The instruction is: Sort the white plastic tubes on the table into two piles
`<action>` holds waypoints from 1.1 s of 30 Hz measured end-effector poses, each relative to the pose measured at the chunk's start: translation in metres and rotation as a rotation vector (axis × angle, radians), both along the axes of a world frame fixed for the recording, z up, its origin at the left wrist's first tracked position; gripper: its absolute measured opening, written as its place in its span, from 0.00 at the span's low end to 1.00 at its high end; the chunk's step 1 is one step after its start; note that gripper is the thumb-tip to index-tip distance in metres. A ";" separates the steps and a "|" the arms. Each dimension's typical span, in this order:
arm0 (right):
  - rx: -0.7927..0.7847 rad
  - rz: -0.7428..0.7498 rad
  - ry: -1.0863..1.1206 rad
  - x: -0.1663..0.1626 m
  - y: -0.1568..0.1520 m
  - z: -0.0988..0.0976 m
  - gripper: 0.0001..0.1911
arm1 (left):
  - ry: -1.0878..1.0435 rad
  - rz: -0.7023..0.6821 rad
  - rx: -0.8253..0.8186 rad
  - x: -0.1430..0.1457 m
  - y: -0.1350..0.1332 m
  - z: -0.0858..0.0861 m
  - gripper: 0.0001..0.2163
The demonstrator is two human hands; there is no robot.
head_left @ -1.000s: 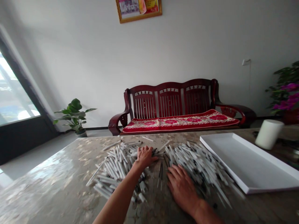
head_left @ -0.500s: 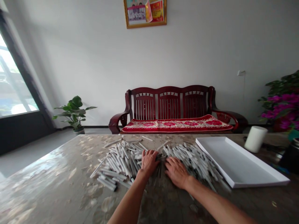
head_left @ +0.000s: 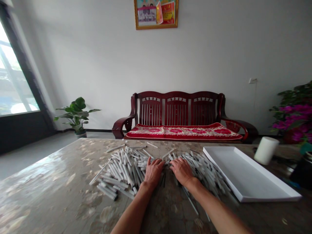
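Note:
Many slim white pen-like sticks, some with dark ends, lie in two loose heaps on the table. My left hand rests palm down at the inner edge of the left heap, its fingers apart and touching the sticks there. Close beside it, my right hand reaches over the inner edge of the right heap, fingers stretched forward and slightly bent. Both sets of fingertips are near a few dark-ended pieces in the narrow gap between the heaps. A few thin dark sticks lie between my wrists.
A shallow white box tray stands right of the heaps on the patterned table. Behind it is a white roll, with dark items at the far right. Across the table stands a red wooden bench.
My right hand has moved forward and slightly inward, its fingers now near my left fingertips. Long sticks now show below my right wrist. The view has shifted a little.

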State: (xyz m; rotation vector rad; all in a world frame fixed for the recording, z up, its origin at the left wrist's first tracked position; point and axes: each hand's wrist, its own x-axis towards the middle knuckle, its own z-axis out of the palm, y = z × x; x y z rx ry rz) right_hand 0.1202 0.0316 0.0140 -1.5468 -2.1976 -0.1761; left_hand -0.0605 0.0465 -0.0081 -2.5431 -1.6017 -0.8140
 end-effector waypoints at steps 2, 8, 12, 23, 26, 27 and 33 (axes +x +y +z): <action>-0.002 -0.046 0.036 -0.001 0.004 -0.001 0.06 | -0.022 -0.012 0.022 0.000 0.000 -0.001 0.16; -0.102 -0.050 0.281 0.003 0.010 0.001 0.08 | 0.002 -0.085 0.065 0.001 0.004 0.000 0.16; -0.078 -0.088 0.290 0.017 0.004 0.009 0.07 | 0.039 0.061 0.095 0.010 -0.001 0.008 0.27; 0.134 -0.252 0.484 0.035 -0.023 -0.012 0.19 | -0.406 0.066 -0.009 0.046 -0.029 0.005 0.10; 0.150 -0.193 0.419 0.028 -0.025 -0.017 0.21 | -0.866 0.050 -0.172 0.050 -0.017 0.000 0.12; 0.151 -0.175 0.393 0.027 -0.025 -0.018 0.21 | -1.052 0.045 -0.267 0.052 -0.013 -0.001 0.13; 0.100 -0.153 0.273 0.025 -0.024 -0.016 0.23 | -1.813 -0.112 -0.750 0.051 -0.009 -0.002 0.13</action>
